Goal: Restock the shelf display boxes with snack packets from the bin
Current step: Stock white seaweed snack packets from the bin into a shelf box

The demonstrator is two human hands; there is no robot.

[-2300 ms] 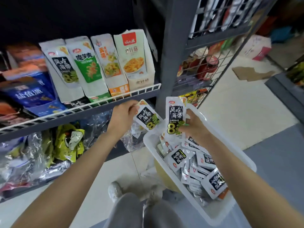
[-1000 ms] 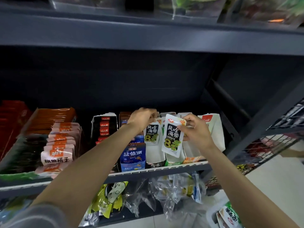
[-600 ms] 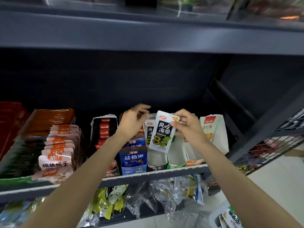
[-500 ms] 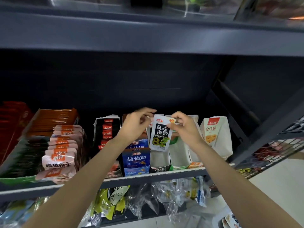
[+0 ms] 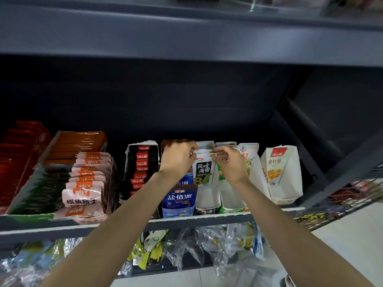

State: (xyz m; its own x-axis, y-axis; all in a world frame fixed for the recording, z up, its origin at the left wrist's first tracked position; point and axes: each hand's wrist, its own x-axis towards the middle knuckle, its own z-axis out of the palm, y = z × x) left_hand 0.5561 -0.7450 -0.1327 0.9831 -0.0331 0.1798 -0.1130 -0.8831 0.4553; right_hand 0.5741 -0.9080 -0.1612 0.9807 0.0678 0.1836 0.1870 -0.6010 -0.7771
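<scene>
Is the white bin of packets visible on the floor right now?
No; only the shelf, its display boxes and both hands show.

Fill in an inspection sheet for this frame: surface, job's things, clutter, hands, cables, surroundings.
Surface: dark shelf, stocked with display boxes.
Job's things: white seaweed packet upright over the white display box; bin out of view.
Clutter: blue box, pink packets, black packets, yellow-print box.
Hands: left hand and right hand both pinch the packet's top edge.
Cables: nothing seen.
Surroundings: clear bags on the shelf below, wire rack at right, pale floor tiles.
</scene>
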